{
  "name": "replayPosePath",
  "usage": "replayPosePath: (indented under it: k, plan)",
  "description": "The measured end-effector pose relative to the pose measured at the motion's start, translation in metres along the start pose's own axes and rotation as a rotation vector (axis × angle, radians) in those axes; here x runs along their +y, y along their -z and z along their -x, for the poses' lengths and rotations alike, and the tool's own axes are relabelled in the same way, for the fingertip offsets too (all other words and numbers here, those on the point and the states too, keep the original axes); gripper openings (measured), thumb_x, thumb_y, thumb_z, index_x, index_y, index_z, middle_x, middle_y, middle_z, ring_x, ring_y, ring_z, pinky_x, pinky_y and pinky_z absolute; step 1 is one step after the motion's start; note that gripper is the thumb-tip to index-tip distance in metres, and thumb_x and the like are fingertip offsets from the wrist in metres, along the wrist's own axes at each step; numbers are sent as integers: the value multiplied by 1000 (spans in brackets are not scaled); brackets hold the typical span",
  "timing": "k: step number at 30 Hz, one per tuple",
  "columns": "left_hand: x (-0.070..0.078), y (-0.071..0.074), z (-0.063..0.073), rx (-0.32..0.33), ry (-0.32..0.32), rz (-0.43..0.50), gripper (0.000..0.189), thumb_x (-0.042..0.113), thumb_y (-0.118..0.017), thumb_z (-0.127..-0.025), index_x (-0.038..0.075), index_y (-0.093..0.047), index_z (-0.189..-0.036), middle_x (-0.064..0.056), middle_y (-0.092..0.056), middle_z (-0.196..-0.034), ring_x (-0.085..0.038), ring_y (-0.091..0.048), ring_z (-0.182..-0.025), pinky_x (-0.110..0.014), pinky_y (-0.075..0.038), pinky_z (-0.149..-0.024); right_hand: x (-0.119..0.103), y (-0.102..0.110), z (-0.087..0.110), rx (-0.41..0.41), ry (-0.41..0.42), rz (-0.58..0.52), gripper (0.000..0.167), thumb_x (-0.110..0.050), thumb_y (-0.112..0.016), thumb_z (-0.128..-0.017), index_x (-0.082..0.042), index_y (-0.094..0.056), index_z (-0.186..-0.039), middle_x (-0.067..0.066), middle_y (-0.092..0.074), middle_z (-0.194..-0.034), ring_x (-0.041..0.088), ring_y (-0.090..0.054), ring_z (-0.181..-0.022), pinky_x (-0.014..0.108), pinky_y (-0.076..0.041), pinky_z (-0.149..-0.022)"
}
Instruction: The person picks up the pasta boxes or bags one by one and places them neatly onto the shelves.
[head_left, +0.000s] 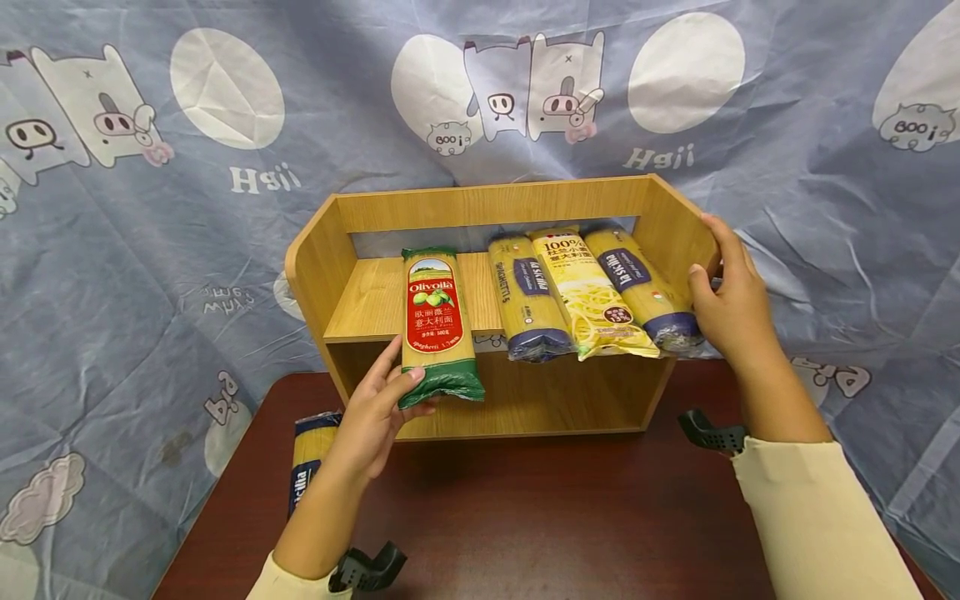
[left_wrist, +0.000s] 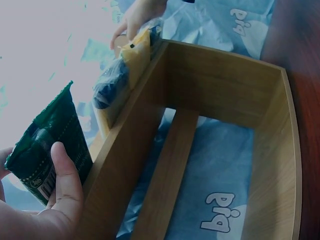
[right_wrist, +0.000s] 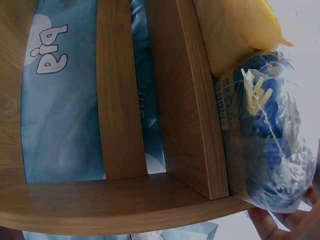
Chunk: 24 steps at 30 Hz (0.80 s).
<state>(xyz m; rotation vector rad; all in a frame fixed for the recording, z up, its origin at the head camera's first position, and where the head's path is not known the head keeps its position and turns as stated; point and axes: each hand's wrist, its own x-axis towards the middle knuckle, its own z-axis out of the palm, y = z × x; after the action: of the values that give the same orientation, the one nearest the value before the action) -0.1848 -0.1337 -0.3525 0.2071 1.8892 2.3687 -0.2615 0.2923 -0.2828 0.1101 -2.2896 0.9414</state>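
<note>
My left hand (head_left: 378, 412) grips the green lower end of an Olivoilà spaghetti pack (head_left: 432, 308), thumb on the front. The pack leans back over the upper board of a wooden shelf (head_left: 495, 204), its lower end sticking out past the front edge. In the left wrist view, the thumb presses the green wrapper (left_wrist: 55, 145). My right hand (head_left: 735, 300) holds the shelf's right side panel (head_left: 675, 229), with the thumb on the inner side. Just beside that thumb lies a blue-labelled spaghetti pack (head_left: 637, 283), its crinkled clear end (right_wrist: 280, 145) large in the right wrist view.
Left of that pack on the upper board lie a yellow pasta pack (head_left: 588, 292) and another blue-labelled spaghetti pack (head_left: 528, 296). One more spaghetti pack (head_left: 306, 458) lies on the dark red table (head_left: 525, 517), partly behind the left forearm. A patterned blue cloth (head_left: 337, 108) hangs behind.
</note>
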Motion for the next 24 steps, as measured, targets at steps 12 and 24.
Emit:
replayPosePath:
  k: [12, 24]
  plan:
    - [1, -9, -19, -52, 26, 11, 66, 25, -53, -105, 35, -20, -161, -2, -66, -113, -17, -72, -85, -30, -58, -77, 0, 1, 0, 3, 2, 5, 61, -17, -47, -101, -39, -32, -157, 14, -44, -154, 44, -58, -116, 22, -35, -76]
    - [-1, -21, -39, -74, 37, 53, 59, 25, -50, -106, 38, -27, -159, -3, -70, -109, -18, -71, -84, -30, -58, -76, 2, -1, -1, 10, 0, 11, 62, -16, -47, -101, -39, -31, -157, 15, -44, -154, 44, -58, -114, 40, -40, -81]
